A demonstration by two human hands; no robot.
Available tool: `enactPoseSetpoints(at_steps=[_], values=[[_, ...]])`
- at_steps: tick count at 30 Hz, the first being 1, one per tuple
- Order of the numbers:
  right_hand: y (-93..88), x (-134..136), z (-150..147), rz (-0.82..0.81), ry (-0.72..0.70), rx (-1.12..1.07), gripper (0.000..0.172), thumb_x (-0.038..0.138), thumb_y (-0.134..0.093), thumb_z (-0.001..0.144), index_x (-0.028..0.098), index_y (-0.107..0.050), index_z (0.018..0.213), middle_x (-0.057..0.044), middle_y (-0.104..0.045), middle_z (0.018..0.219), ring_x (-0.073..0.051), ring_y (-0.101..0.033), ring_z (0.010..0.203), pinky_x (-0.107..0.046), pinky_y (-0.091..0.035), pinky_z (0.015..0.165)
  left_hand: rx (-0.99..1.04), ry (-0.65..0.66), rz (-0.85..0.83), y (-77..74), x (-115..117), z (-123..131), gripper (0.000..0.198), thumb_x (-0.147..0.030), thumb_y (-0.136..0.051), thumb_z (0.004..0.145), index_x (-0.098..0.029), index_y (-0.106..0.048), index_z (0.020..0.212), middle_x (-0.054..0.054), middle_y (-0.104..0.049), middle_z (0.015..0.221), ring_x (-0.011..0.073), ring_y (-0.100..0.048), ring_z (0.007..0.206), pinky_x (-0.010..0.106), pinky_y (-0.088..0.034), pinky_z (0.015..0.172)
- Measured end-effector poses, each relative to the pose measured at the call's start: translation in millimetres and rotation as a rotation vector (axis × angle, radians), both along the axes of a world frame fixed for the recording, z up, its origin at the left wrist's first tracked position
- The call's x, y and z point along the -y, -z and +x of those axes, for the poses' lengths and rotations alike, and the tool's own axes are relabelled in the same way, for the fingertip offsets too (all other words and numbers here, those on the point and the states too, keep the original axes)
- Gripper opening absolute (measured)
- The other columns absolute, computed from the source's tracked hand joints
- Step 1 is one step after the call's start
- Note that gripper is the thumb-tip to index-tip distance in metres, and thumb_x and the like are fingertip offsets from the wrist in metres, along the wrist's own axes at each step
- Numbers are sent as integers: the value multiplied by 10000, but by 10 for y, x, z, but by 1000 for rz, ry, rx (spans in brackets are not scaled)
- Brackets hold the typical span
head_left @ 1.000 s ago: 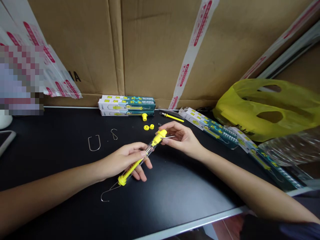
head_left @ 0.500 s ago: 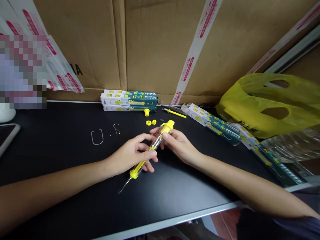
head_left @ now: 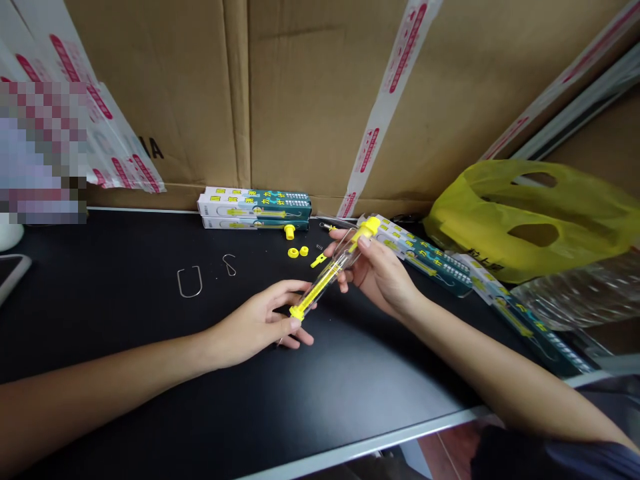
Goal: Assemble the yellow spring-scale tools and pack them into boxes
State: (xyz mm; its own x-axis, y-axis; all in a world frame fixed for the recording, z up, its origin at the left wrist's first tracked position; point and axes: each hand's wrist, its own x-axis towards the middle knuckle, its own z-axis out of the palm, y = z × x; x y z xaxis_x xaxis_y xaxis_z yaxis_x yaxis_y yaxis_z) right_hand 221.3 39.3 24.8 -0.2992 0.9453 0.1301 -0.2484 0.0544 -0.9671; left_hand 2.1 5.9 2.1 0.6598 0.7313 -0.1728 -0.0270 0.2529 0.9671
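Note:
A spring scale (head_left: pixel 325 280), a clear tube with yellow end caps and a yellow scale strip inside, slants between my hands above the table. My right hand (head_left: pixel 387 270) is closed around its upper end, just below the large yellow cap (head_left: pixel 369 227). At the lower end, my left hand (head_left: pixel 270 320) has its thumb and fingers about the small yellow cap (head_left: pixel 297 313); the hook there is mostly hidden by the fingers. By my right fingertips shows a small flat yellow piece (head_left: pixel 319 260), partly covered. Two yellow rings (head_left: pixel 293 253) and a tiny spring (head_left: pixel 319 247) lie beyond.
On the black table (head_left: pixel 150 373) are a U-shaped wire (head_left: pixel 190 295), a bent wire hook (head_left: pixel 229 265) and a yellow cap (head_left: pixel 289 232). Printed boxes (head_left: pixel 255 207) stand at the back, more boxes (head_left: pixel 430 260) at right, beside a yellow plastic bag (head_left: pixel 480 220). Cardboard (head_left: pixel 300 100) rises behind.
The spring scale has moved up and right with my right hand. My left hand has slid from its middle down to its lower end, and more of the scale strip shows.

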Motion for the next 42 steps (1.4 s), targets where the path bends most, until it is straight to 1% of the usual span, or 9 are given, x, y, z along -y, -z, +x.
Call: enactPoseSetpoints(at_steps=[5, 11, 15, 20, 24, 29, 34, 37, 42], values=[[-59, -67, 65, 9, 55, -5, 336, 459, -566, 863, 209, -628, 1079, -29, -674, 905, -92, -577, 535, -226, -515, 451, -23, 38, -2, -34, 59, 4, 487, -182, -553, 859, -279, -368, 1299, 128, -465, 1354, 134, -720, 701, 231, -545, 586], [-143, -257, 232, 94, 236, -38, 339, 500, -580, 838, 194, -629, 974, 13, -649, 771, -57, -514, 429, -195, -455, 375, -42, 83, 59, -89, 88, 12, 490, -161, -530, 880, -307, -356, 1314, 113, -492, 1353, 107, -720, 642, 175, -511, 545], [-121, -208, 172, 26, 91, 29, 353, 488, -580, 839, 199, -624, 1038, -16, -676, 854, -91, -576, 480, -231, -509, 407, -56, 83, 18, -58, 103, 5, 528, -187, -553, 873, -323, -320, 1326, 128, -468, 1375, 117, -721, 626, 188, -526, 533], [-108, -149, 113, 55, 163, -66, 311, 457, -592, 849, 186, -601, 1002, 1, -679, 794, -75, -562, 447, -204, -514, 401, -76, 52, 42, -86, 110, -4, 561, -233, -614, 843, -322, -331, 1319, 115, -497, 1337, 100, -706, 587, 171, -517, 494], [-20, 63, -49, -2, -66, -38, 257, 399, -602, 871, 216, -513, 1029, -37, -710, 938, -130, -673, 593, -274, -588, 525, -106, -14, 15, -104, 80, -15, 671, -388, -641, 821, -356, -250, 1365, 141, -455, 1350, 162, -714, 637, 188, -494, 381], [81, 246, -198, 38, -141, 24, 218, 357, -601, 885, 233, -487, 1023, -41, -684, 1020, -127, -693, 633, -258, -582, 541, -136, -24, 83, -30, 90, -36, 624, -453, -586, 856, -400, -241, 1373, 98, -480, 1308, 169, -707, 729, 201, -513, 420], [126, 156, -150, 14, -58, 123, 286, 403, -662, 825, 182, -555, 972, 20, -597, 737, -47, -501, 454, -150, -452, 371, -180, 61, 114, -66, 111, -59, 573, -484, -475, 913, -397, -197, 1407, 37, -607, 1062, 129, -678, 616, 227, -520, 486], [152, 164, -149, 16, -81, 128, 287, 412, -659, 824, 178, -556, 952, 64, -516, 604, -33, -389, 390, -144, -395, 340, -224, 82, 131, -111, 110, -76, 539, -497, -446, 921, -372, -220, 1394, 21, -629, 979, 138, -684, 615, 226, -508, 503], [19, 89, -36, 135, -138, 179, 421, 596, -529, 841, 211, -534, 1012, 24, -558, 660, -104, -510, 479, -225, -466, 424, -169, 48, 115, -108, 85, -92, 439, -490, -415, 938, -307, -297, 1318, -40, -591, 763, 135, -670, 553, 226, -476, 521]])
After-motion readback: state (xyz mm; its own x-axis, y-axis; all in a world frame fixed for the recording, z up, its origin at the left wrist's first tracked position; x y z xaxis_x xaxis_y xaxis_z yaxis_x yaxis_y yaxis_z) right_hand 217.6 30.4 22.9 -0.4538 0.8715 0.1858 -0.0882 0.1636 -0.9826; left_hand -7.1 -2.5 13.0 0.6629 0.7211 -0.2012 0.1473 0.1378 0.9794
